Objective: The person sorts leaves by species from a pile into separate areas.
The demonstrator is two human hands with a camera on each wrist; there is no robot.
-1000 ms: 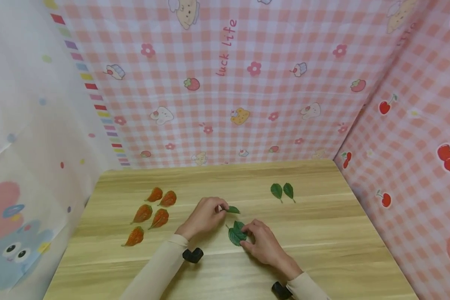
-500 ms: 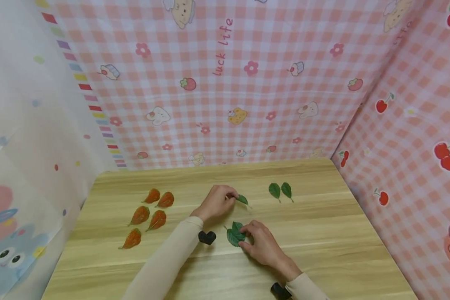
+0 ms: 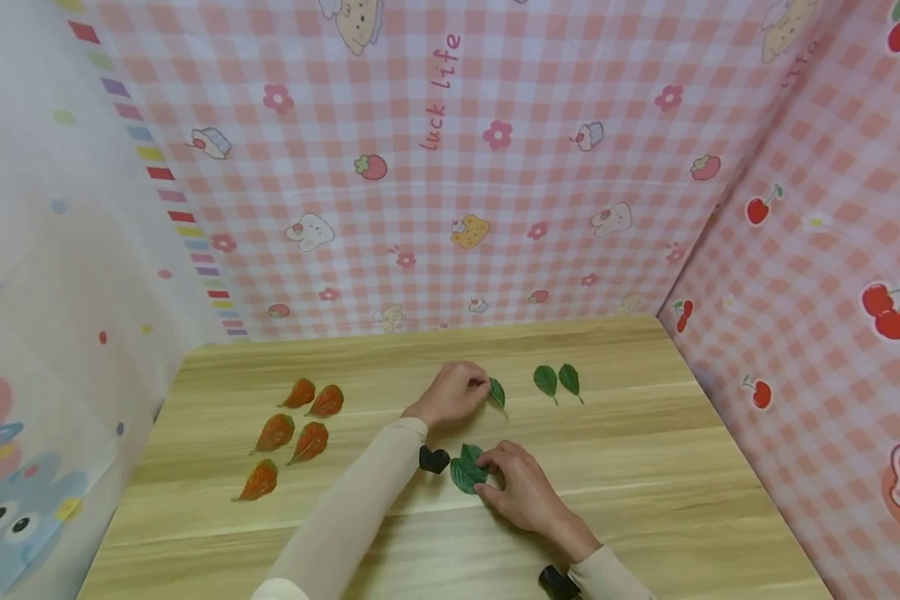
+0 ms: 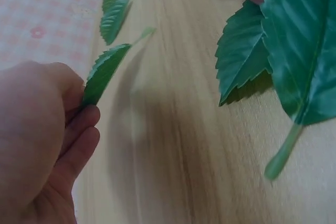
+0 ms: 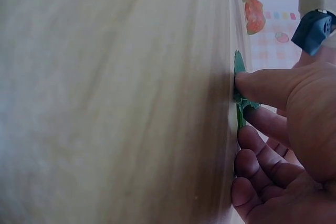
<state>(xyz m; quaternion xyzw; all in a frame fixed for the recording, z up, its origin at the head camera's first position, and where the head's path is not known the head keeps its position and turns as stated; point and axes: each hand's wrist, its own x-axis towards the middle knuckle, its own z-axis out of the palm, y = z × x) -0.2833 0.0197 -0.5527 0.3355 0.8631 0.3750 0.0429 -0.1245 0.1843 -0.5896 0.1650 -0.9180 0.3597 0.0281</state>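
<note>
Surface (image 3: 645,467): pale wood-grain top, enclosed at the far side and right by pink gingham cloth printed with strawberries, cupcakes, cherries and the words "luck life"; white cartoon-print cloth at left.

Left hand (image 3: 453,392): fingers curled, pinching a single green leaf (image 3: 497,392) by its base, leaf just above the surface, mid-far area.

Right hand (image 3: 521,487): fingertips pressing down on a small pile of green leaves (image 3: 465,471) lying on the surface, near centre; fingers bent over the pile, thumb on its edge.

Two more green leaves (image 3: 557,380) lie side by side at far right of the held leaf.

Five orange leaves (image 3: 294,425) lie grouped at left, well apart from both hands.
</note>
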